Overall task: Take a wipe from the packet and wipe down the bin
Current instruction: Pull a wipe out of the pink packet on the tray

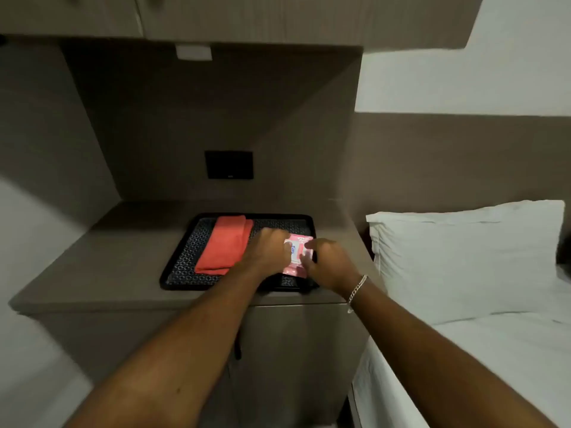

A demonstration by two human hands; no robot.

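Observation:
A pink wipe packet (297,249) with a white and blue label lies on the right part of a black patterned tray (182,267). My left hand (268,247) rests on the packet's left side and holds it down. My right hand (328,264), with a silver bracelet on the wrist, has its fingers curled at the packet's right edge, near the label flap. Whether a wipe is pinched there is hidden by the fingers. No bin is in view.
A folded coral cloth (225,244) lies on the tray's left half. The tray sits on a brown bedside counter (117,257) under overhead cabinets. A black wall plate (229,164) is behind. A bed with a white pillow (469,257) stands close on the right.

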